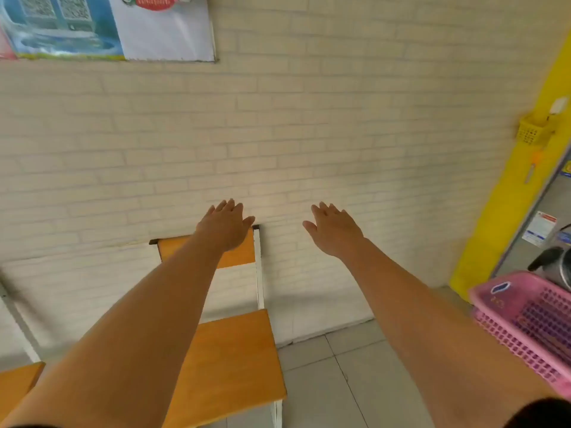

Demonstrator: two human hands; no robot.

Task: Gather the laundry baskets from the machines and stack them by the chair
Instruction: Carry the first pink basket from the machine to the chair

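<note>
Both hands empty: left hand (pixel 224 227) and right hand (pixel 335 231) reaching forward with fingers spread, gripping nothing, above the orange chair (pixel 234 350). Pink laundry baskets (pixel 525 322) sitting nested at far right, beside a machine (pixel 553 264), apart from the chair; seemingly two, nothing visible inside. Risk: they are lying outside the arms' line, so a blind grab is likely catching only the top basket's rim, tipping the pair.

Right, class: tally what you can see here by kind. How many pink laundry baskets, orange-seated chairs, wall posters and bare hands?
Pink laundry baskets: 2, one nested in the other
Orange-seated chairs: 2, the second only partly in view at the left edge
Wall posters: 1
Bare hands: 2, left hand and right hand
Total: 7
</note>
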